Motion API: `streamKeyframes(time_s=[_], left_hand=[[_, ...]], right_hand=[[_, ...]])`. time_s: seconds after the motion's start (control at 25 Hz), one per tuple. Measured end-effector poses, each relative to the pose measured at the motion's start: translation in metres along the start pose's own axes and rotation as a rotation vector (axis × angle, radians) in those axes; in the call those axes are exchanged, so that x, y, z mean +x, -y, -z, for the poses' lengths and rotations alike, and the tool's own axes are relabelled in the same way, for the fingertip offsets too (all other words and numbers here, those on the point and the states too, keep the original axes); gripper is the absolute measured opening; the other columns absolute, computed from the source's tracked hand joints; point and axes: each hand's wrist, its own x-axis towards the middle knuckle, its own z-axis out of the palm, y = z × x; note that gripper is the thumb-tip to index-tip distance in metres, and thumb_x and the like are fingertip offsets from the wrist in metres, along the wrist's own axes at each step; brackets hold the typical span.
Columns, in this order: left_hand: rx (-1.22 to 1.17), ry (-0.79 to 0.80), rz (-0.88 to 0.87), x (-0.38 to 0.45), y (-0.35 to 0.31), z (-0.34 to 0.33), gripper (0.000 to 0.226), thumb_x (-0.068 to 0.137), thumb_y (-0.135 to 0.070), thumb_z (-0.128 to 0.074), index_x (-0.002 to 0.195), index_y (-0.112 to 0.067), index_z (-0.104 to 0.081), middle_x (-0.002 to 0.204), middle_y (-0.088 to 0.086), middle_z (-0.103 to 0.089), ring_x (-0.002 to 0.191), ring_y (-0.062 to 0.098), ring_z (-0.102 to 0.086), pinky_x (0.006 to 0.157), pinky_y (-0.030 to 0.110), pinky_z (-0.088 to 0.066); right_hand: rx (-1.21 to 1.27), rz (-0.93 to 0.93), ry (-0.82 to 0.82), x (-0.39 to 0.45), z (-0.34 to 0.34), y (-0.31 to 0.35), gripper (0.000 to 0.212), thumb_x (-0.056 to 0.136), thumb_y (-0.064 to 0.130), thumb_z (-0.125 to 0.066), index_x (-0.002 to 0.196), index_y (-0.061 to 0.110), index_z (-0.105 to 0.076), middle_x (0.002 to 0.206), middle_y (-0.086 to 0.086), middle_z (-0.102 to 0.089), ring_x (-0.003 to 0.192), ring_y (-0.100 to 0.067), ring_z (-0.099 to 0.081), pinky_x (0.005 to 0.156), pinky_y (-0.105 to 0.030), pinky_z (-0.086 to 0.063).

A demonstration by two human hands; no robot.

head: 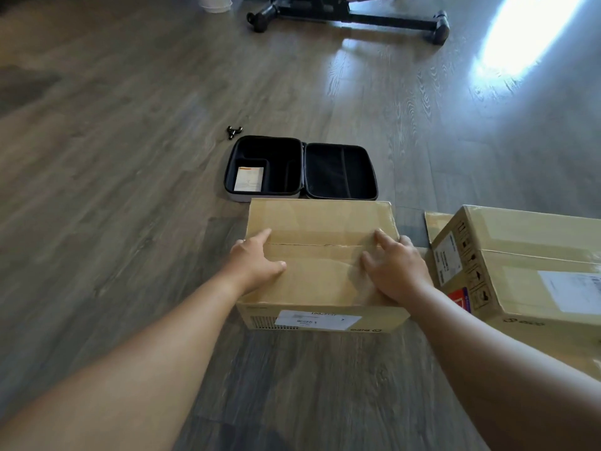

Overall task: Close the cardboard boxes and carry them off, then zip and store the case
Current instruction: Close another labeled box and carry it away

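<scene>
Both forearms reach out from me over the wood floor [130,157]. My left hand [257,262] lies flat on the closed top flaps of the cardboard box [322,222], fingers straight, index finger along the seam. My right hand [396,268] presses the same top near its right edge, fingers spread and relaxed, holding nothing. On the box's near face is a white label [317,319]; its print is too blurred for me to read, and a small logo sits at the lower right.

A second cardboard box [527,271] stands just beside it on the right, closed, with handling symbols and a white label.

Just behind the first box the black zip case [300,169] lies open flat, a paper card [248,179] in its left half. A small dark metal part [234,131] lies near its far left corner. Far off stands a black wheeled base [351,17].
</scene>
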Motion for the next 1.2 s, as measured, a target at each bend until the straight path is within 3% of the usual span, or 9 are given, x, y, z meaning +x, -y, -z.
streamKeyframes(time_s=[0.28,0.4,0.6,0.88,1.04,1.2], left_hand=[[-0.025,-0.154,0.027,-0.009,0.003,0.023,0.087,0.074,-0.049,-0.079,0.149,-0.026,-0.044,0.146,0.005,-0.053,0.134,0.026,-0.048,0.105,0.039,-0.045],[0.039,-0.205,0.035,-0.026,0.000,0.062,0.086,0.072,-0.052,-0.080,0.147,-0.028,-0.047,0.142,0.002,-0.057,0.125,0.023,-0.057,0.091,0.029,-0.047],[0.051,-0.256,0.129,-0.080,-0.025,0.149,0.086,0.072,-0.053,-0.079,0.148,-0.031,-0.045,0.140,0.003,-0.059,0.123,0.025,-0.058,0.093,0.031,-0.049],[-0.072,-0.344,0.334,-0.245,-0.072,0.336,0.087,0.071,-0.051,-0.078,0.149,-0.030,-0.044,0.141,0.002,-0.058,0.126,0.024,-0.056,0.097,0.031,-0.045],[-0.180,-0.438,0.479,-0.384,-0.084,0.446,0.085,0.072,-0.049,-0.080,0.146,-0.027,-0.047,0.139,0.004,-0.059,0.125,0.025,-0.056,0.100,0.030,-0.044],[-0.258,-0.552,0.570,-0.513,-0.079,0.526,0.078,0.074,-0.049,-0.082,0.142,-0.026,-0.050,0.136,0.001,-0.060,0.120,0.023,-0.057,0.091,0.027,-0.042]], right_hand=[[-0.002,0.069,0.050,-0.001,0.012,0.026,0.069,0.084,0.063,-0.057,0.145,0.032,-0.045,0.119,-0.006,-0.048,0.102,-0.030,-0.055,0.075,-0.035,-0.040],[-0.014,0.121,0.074,-0.007,0.029,0.057,0.067,0.084,0.063,-0.059,0.142,0.033,-0.045,0.112,-0.003,-0.043,0.096,-0.030,-0.055,0.073,-0.036,-0.040],[-0.031,0.207,0.134,-0.025,0.098,0.134,0.057,0.081,0.054,-0.055,0.134,0.041,-0.041,0.108,-0.004,-0.040,0.090,-0.033,-0.055,0.071,-0.038,-0.041],[-0.080,0.414,0.274,-0.107,0.254,0.305,0.052,0.077,0.059,-0.050,0.127,0.060,-0.037,0.102,0.001,-0.041,0.070,-0.021,-0.047,0.069,-0.035,-0.042],[-0.135,0.626,0.400,-0.182,0.340,0.421,0.062,0.075,0.062,-0.047,0.136,0.062,-0.032,0.113,0.002,-0.044,0.093,-0.028,-0.057,0.078,-0.038,-0.048],[-0.187,0.807,0.466,-0.266,0.382,0.530,0.069,0.080,0.063,-0.051,0.146,0.053,-0.034,0.130,-0.009,-0.044,0.104,-0.035,-0.060,0.082,-0.038,-0.045]])
